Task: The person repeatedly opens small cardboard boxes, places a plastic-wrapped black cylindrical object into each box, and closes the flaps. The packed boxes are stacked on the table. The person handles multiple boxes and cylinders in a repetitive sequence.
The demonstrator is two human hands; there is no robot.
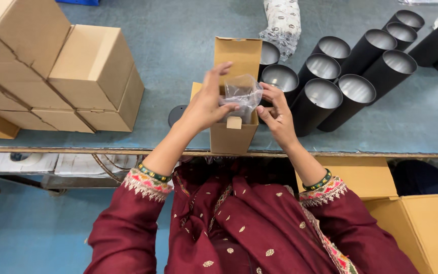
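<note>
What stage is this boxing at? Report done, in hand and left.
Done: closed cartons stand stacked on the left of the table. In hand: the left hand and right hand hold a clear plastic bag over the open small box. Left: black cylinders lie unboxed on the right.
</note>
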